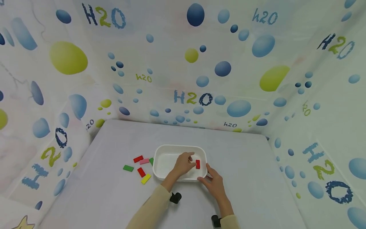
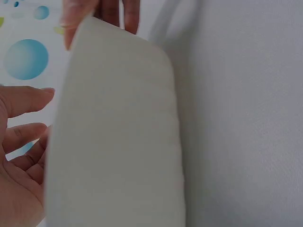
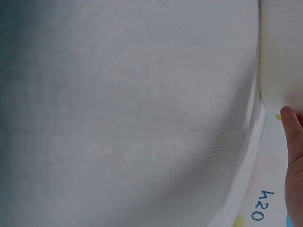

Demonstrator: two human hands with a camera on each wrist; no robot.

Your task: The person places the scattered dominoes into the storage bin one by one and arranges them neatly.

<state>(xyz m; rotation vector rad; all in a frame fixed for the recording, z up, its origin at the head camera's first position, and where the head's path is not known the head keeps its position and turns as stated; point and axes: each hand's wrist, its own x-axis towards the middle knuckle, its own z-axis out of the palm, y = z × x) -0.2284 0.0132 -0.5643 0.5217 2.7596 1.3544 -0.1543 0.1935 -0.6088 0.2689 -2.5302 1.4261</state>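
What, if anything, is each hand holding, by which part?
Right hand holds the tray by its near right corner; left hand, near a red block, appears to hold nothing.

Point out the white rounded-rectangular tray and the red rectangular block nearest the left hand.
White rounded-rectangular tray (image 1: 166, 160): head view, bare inner floor.
Red rectangular block (image 1: 198, 164): head view, middle of visible face.

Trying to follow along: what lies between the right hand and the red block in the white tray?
The head view shows only bare floor and rim of the white tray between the red block and right hand.
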